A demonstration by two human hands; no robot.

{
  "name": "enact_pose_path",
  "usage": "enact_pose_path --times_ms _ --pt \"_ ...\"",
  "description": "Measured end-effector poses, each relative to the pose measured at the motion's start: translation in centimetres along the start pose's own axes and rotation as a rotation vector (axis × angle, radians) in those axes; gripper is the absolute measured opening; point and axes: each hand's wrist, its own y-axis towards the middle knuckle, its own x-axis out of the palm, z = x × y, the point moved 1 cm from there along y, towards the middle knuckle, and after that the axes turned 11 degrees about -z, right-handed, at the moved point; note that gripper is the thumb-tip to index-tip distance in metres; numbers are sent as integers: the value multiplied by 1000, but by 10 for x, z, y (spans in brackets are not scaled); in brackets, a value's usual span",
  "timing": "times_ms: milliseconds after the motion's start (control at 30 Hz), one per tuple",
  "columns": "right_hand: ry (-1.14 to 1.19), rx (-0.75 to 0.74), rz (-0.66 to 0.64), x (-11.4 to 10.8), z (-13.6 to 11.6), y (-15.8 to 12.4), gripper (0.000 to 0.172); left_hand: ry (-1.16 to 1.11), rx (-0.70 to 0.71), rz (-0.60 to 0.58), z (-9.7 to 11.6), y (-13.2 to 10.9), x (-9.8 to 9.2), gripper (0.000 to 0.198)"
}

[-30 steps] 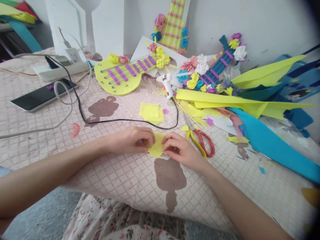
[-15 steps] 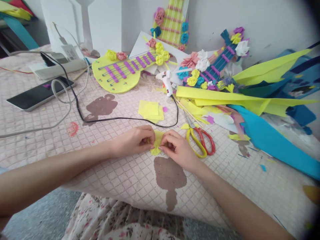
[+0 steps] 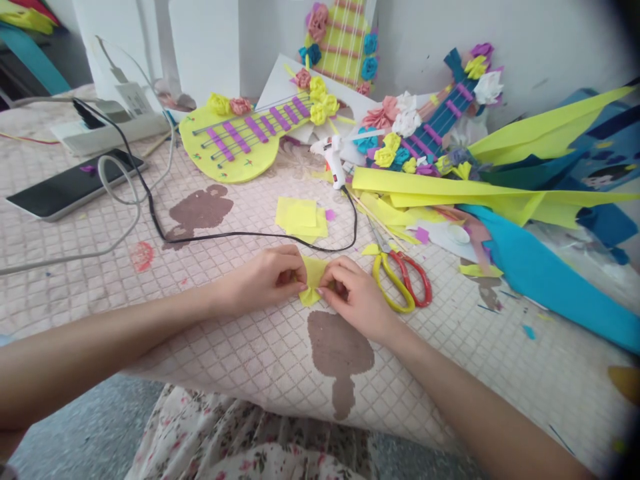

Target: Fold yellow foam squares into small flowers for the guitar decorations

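Head view: left fingers (image 3: 298, 269) and right fingers (image 3: 338, 269) pinch yellow paper (image 3: 313, 272) between them.

On the pale cloth-covered desk (image 3: 250, 360), a thin yellow paper sheet (image 3: 313, 272) sits between the left grip (image 3: 267, 279) and right grip (image 3: 357, 293), square yellow paper pieces (image 3: 300, 215) behind it. Red-and-yellow-handled metal scissors (image 3: 385, 248) lie right of the right grip; far left, a flat black phone (image 3: 65, 190) lies before a long white power strip (image 3: 113, 135).
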Motion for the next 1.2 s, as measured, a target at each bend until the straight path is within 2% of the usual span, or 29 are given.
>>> enact_pose_path --times_ms 267,600,700,833,1033,1200 --pt "-21 27 10 0 -4 0 11 40 -70 67 1 2 7 6" --pt "-28 27 6 1 -3 -1 11 -31 -38 -54 -4 -2 -7 0" --pt "-30 20 5 0 -2 -1 10 -47 -7 -82 -3 -3 -9 7" --pt "-26 13 5 0 -1 -1 10 -42 40 -122 -3 -3 -11 5" --pt "-11 28 13 1 -1 -1 10 15 -43 -34 0 1 -4 7" --pt "-20 33 17 3 -1 0 9 37 -58 22 5 4 4 15"
